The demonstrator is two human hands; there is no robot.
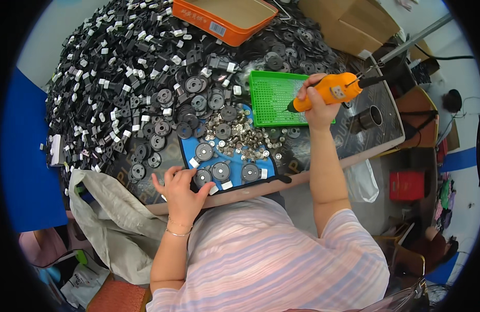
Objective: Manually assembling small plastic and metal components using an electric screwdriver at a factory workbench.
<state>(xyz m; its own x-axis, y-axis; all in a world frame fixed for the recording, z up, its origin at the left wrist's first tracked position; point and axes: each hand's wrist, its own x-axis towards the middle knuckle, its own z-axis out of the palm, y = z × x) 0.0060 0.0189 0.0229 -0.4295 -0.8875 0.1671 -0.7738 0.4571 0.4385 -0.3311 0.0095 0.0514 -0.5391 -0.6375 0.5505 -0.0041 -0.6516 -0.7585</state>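
My right hand (319, 106) grips an orange electric screwdriver (337, 89), its tip pointing left over a green mesh tray (260, 118). Small shiny bits lie inside that tray. My left hand (184, 193), fingers curved and spread, is at the front edge of a blue mat (235, 176). Closest to its thumb and fingertips is a round black disc part (202, 178); whether they touch, I cannot tell. Beside it on the mat lie another disc part with a white tab (221, 171) and one farther right (250, 172). A heap of small silvery metal pieces (245, 136) covers the mat's far side.
A large pile of black parts with white tabs (120, 78) fills the table's left and back. An orange box (219, 28) and a cardboard box (349, 26) stand behind. A metal cup (372, 117) lies at right. Beige cloth (112, 208) drapes over the front left edge.
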